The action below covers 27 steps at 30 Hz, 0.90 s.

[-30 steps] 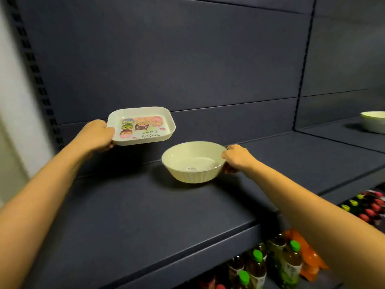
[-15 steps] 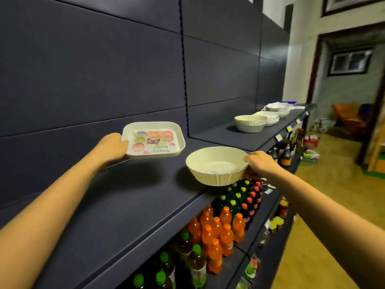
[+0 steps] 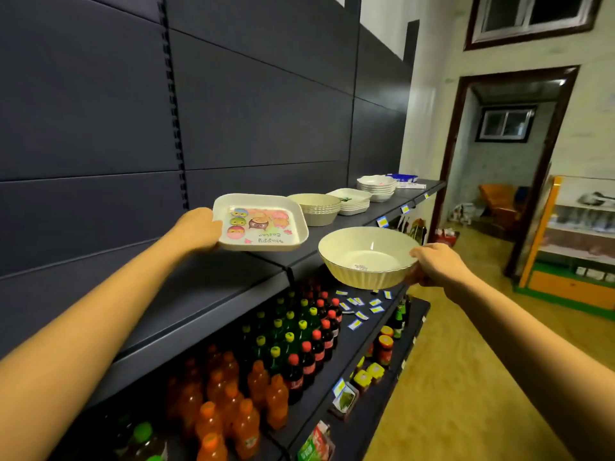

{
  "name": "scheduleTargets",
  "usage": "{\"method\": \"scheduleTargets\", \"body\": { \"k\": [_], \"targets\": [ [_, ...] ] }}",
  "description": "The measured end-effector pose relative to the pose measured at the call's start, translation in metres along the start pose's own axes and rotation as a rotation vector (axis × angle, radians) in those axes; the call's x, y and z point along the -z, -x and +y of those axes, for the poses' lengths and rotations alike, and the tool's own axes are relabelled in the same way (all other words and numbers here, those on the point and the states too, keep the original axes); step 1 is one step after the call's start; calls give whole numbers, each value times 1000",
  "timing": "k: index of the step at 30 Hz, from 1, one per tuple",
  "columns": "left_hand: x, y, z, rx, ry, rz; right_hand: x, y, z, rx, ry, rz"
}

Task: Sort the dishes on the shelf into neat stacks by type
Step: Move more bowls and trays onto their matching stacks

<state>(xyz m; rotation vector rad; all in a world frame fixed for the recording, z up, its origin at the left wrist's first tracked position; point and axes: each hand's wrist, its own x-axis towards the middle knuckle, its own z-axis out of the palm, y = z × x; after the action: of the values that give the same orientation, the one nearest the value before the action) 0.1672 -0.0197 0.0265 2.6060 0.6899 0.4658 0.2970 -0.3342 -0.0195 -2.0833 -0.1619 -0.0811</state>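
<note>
Head view: the left grip (image 3: 199, 227) is closed on the near-left edge of a square plate (image 3: 263, 224) printed with cartoon faces. The plate reaches out to the right and far side of that grip and is held roughly level above the dark shelf (image 3: 199, 294). The right grip (image 3: 436, 264) pinches the right rim of a cream ribbed bowl (image 3: 366, 257), thumb over the rim and fingers curled under the wall. The bowl lies to the left of this grip, upright, out past the shelf's front edge and above the drink bottles (image 3: 266, 361) on the lower shelf. Plate and bowl are apart, the plate to the left and farther. Farther along the shelf stand a stack of cream bowls (image 3: 314, 207), then a stack of square plates (image 3: 352, 201), then a stack of white bowls (image 3: 377, 188).
</note>
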Motion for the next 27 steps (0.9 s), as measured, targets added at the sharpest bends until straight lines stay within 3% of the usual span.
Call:
{"method": "scheduleTargets", "body": {
  "k": [11, 27],
  "targets": [
    [-87, -122, 121, -64, -18, -1, 55, -139, 53, -27, -32, 39],
    [-187, -314, 255, 31, -50, 94, 121, -399, 86, -9, 15, 0]
  ]
}}
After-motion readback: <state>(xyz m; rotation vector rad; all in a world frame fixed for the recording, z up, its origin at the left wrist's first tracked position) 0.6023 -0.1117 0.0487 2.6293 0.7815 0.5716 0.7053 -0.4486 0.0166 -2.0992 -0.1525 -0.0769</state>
